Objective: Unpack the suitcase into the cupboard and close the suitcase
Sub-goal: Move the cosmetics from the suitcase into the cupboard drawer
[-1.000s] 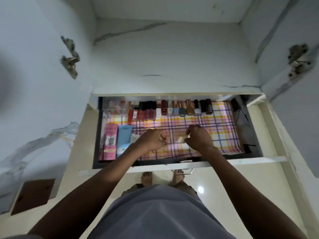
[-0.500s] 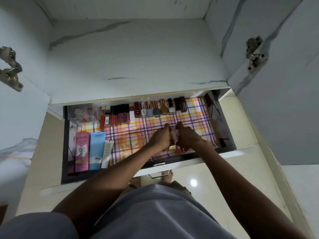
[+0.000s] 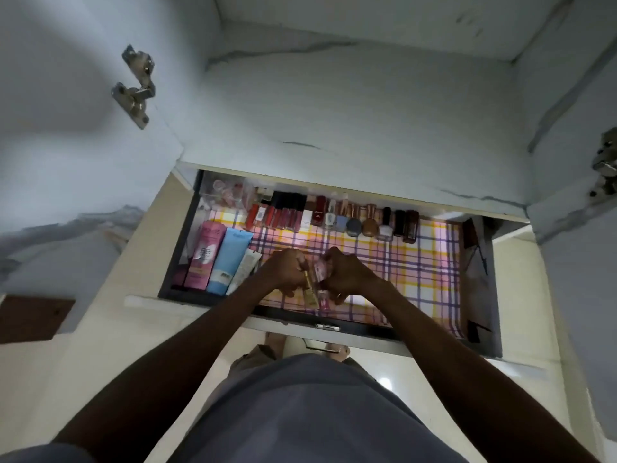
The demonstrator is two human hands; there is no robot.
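seen from above at centre frame: left hand (image 3: 283, 272) curled round a slim gold tube (image 3: 310, 289), right hand (image 3: 347, 274) curled round small pinkish bottles (image 3: 322, 272), knuckles almost touching over the front half of an open cupboard drawer (image 3: 480, 339). lined with a pink, yellow and purple checked sheet (image 3: 417, 272). along the back edge, a row of lipsticks and nail-polish bottles (image 3: 334, 217), upright and side by side, running from upper left towards centre right. at far left of that row, a clear box (image 3: 222, 192) of small pots. at the drawer's left, three tubes lying flat, side by side: pink tube (image 3: 203, 255), blue tube (image 3: 228, 259), white tube (image 3: 243, 269). in the upper half of the frame, pale cupboard walls with metal hinges (image 3: 135, 85) at upper left and at the right edge. at bottom, grey clothing (image 3: 300, 412) and bare feet on a pale floor (image 3: 100, 345). exact contents of the right hand too blurred to tell.
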